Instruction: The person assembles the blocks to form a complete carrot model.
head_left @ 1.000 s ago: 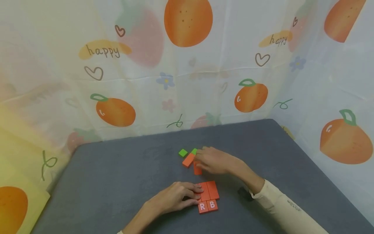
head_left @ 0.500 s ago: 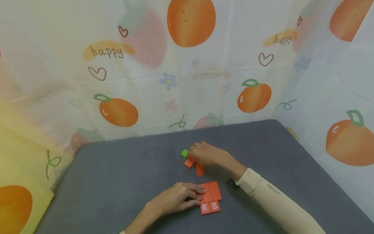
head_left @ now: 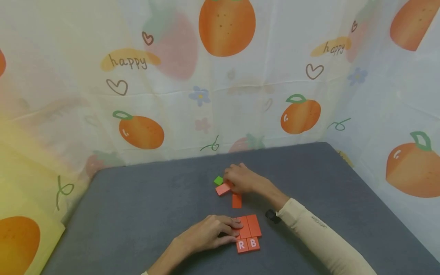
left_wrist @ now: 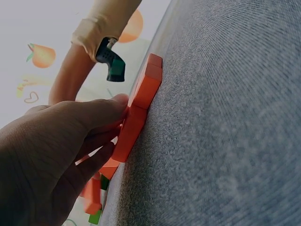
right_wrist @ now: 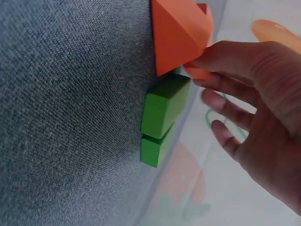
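Note:
In the head view my left hand (head_left: 207,233) rests its fingertips on the left side of a flat cluster of orange-red blocks (head_left: 254,225). Two small blocks lettered R (head_left: 242,245) and B (head_left: 253,243) sit along the cluster's near edge. From the left wrist, the thumb and fingers touch the side and top of a block (left_wrist: 129,134). Farther back, my right hand (head_left: 244,179) pinches an orange block (right_wrist: 197,71) between thumb and fingers. That block (head_left: 223,189) looks tilted in the head view. Beside it stand green blocks (right_wrist: 162,106), one partly hidden by the hand in the head view.
Another orange block (head_left: 236,200) lies between the two hands. A small green block (head_left: 218,180) sits left of the right hand. A dark device (head_left: 272,216) is strapped at the right wrist. A printed curtain (head_left: 178,126) borders the grey tabletop (head_left: 154,198).
My right hand has moved slightly left and closed on the orange block, which has turned and tilted. The left hand stays on the cluster. The head view has shifted a little.

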Action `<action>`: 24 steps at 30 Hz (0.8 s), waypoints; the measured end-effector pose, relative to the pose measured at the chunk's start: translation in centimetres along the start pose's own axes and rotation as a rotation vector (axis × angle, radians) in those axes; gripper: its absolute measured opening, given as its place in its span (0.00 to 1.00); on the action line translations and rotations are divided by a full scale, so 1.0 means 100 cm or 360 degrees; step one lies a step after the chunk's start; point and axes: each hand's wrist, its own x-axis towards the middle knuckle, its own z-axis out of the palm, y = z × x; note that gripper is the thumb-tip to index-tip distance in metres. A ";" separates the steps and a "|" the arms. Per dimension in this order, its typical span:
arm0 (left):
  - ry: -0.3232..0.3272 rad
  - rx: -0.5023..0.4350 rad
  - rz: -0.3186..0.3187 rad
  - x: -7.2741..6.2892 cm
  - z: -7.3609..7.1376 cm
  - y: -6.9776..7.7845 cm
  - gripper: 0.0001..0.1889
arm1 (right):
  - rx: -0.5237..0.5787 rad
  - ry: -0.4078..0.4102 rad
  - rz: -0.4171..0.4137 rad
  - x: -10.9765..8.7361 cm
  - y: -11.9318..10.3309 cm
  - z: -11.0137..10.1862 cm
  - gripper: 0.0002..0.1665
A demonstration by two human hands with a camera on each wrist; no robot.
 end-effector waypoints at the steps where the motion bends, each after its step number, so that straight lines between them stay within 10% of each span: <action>1: 0.0002 -0.0001 0.0002 0.000 0.000 0.000 0.14 | 0.0014 0.0029 0.0006 -0.001 0.000 -0.001 0.08; 24: 0.0052 0.0097 0.0051 0.001 0.003 0.001 0.14 | 0.0029 0.0295 -0.0172 -0.098 -0.030 -0.039 0.16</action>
